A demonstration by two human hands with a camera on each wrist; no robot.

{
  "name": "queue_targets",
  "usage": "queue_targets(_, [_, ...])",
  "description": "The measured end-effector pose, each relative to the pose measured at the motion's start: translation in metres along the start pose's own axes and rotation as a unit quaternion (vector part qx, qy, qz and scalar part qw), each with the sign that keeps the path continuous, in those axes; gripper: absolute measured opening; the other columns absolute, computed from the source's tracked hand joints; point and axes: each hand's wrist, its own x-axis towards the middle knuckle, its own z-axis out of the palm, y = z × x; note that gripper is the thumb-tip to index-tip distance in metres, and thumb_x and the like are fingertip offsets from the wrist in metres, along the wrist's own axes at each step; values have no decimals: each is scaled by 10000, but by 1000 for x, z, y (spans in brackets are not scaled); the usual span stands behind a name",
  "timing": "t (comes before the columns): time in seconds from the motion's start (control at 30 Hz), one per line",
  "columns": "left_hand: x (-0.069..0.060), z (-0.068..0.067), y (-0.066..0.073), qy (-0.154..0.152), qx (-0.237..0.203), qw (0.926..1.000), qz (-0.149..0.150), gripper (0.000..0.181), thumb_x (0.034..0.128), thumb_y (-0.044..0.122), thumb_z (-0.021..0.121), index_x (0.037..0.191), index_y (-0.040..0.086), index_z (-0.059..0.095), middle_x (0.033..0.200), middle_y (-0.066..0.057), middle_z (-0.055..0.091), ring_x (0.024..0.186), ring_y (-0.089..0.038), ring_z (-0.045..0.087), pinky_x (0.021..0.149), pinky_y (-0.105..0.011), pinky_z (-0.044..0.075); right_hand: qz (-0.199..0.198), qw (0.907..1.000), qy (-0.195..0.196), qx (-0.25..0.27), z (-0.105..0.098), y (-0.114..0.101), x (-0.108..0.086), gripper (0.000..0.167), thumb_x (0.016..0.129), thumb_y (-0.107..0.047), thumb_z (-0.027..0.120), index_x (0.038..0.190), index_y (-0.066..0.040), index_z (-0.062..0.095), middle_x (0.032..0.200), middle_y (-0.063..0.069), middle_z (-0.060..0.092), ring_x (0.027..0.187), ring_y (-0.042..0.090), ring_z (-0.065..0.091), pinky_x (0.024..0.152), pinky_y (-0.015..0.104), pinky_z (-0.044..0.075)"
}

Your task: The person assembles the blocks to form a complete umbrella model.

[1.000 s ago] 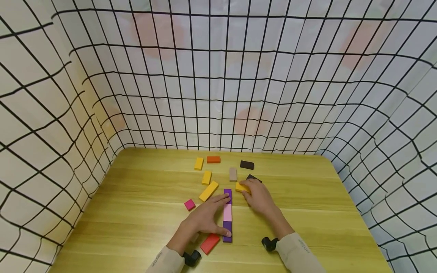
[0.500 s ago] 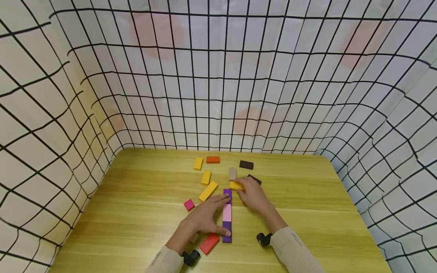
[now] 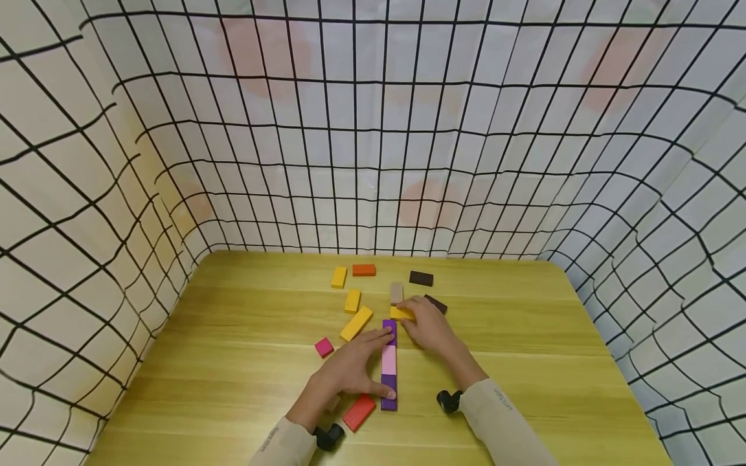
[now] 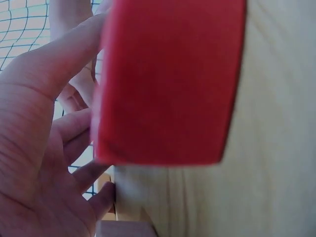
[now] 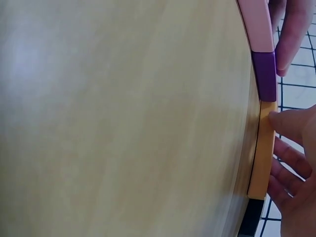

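Observation:
A column made of a purple block [image 3: 389, 323], a pink block [image 3: 388, 360] and a dark purple block [image 3: 388, 383] lies on the table. Thumb and fingers of my left hand [image 3: 346, 367] span it, touching its far and near ends. My right hand [image 3: 430, 325] pinches a yellow block [image 3: 402, 314] beyond the far end, close to a beige block [image 3: 396, 293]. In the right wrist view the orange-looking block [image 5: 262, 153] is beside the purple block [image 5: 265, 76], with the right thumb [image 5: 291, 123] on it. A red block [image 4: 170, 84] fills much of the left wrist view.
Further yellow blocks [image 3: 356, 324] lie left of the column, with an orange block [image 3: 364, 270] behind. Dark blocks [image 3: 421, 278] are at the back right. A magenta block [image 3: 324, 347] and a red block [image 3: 359, 413] lie near my left arm. Black netting [image 3: 373, 169] surrounds the table.
My right hand has moved left with the yellow block, bringing it from the column's right side to its far end by the beige block. My left hand stays on the column.

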Motion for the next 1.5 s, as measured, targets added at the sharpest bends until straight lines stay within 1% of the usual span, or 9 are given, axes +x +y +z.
queue_targets(0.17, [1, 2, -1, -16, -77, 10000, -28, 1118, 706, 720, 822, 1607, 223, 384, 1680, 46, 333, 1553, -223, 320, 1239, -467, 343, -17, 9999, -100, 23, 2, 0, 1, 335, 1002, -219, 685, 1330, -152, 693, 1402, 93, 634, 1362, 327, 543, 1187, 524, 401])
queue_targets(0.43, [1, 2, -1, -3, -92, 9999, -48, 1116, 704, 713, 827, 1606, 225, 387, 1679, 44, 336, 1553, -226, 321, 1236, -470, 347, -141, 9999, -28, 0, 3, 1, 2, 322, 994, -206, 692, 1312, -160, 708, 1377, 78, 656, 1339, 325, 564, 1172, 522, 420])
queue_targets(0.57, [1, 2, -1, -18, -70, 9999, -131, 1115, 705, 711, 826, 1611, 240, 376, 1679, 46, 334, 1554, -222, 318, 1238, -471, 344, -175, 9998, -18, 10, 3, 0, 2, 313, 987, -196, 699, 1297, -151, 715, 1371, 81, 661, 1334, 330, 569, 1165, 526, 426])
queue_targets(0.73, [1, 2, 0, -42, -175, 9996, -229, 1111, 702, 699, 836, 1610, 256, 374, 1678, 46, 336, 1555, -215, 314, 1239, -473, 341, -263, 9997, 0, -20, 2, 0, 1, 314, 981, -177, 704, 1292, -137, 717, 1367, 85, 666, 1326, 334, 576, 1161, 530, 427])
queue_targets(1.0, [1, 3, 0, -20, -243, 9994, -254, 1113, 699, 705, 834, 1611, 265, 372, 1677, 42, 337, 1554, -220, 317, 1236, -481, 345, -206, 9998, 5, -42, 2, -4, -2, 327, 992, -169, 693, 1317, -135, 706, 1387, 81, 658, 1342, 327, 566, 1176, 531, 412])
queue_targets(1.13, [1, 3, -1, -37, -256, 9994, -235, 1115, 700, 694, 841, 1612, 260, 370, 1680, 42, 332, 1557, -218, 310, 1241, -473, 338, -135, 9999, -9, -45, 2, -5, -3, 334, 993, -164, 692, 1326, -138, 703, 1401, 88, 650, 1355, 332, 557, 1186, 540, 400])
queue_targets(1.23, [1, 2, -1, -43, -244, 9995, -215, 1117, 701, 693, 841, 1613, 255, 368, 1681, 35, 331, 1557, -227, 311, 1238, -478, 341, -153, 9998, -11, -96, 1, -5, -4, 340, 994, -168, 691, 1333, -145, 699, 1409, 84, 645, 1363, 333, 550, 1195, 543, 387])
queue_targets(1.37, [1, 2, -1, -60, -279, 9994, -218, 1117, 703, 691, 842, 1614, 253, 367, 1683, 38, 326, 1559, -224, 306, 1241, -476, 336, -219, 9997, -59, -98, 0, -5, -6, 386, 992, -197, 695, 1374, -141, 668, 1436, 78, 622, 1380, 327, 531, 1200, 548, 378])
queue_targets(1.5, [1, 3, -1, -35, -284, 9994, -172, 1117, 708, 693, 838, 1618, 257, 357, 1686, 51, 316, 1562, -218, 300, 1248, -468, 325, -248, 9996, -137, -46, -2, -4, -11, 470, 990, -291, 692, 1431, -145, 619, 1481, 73, 577, 1403, 311, 508, 1193, 537, 393])
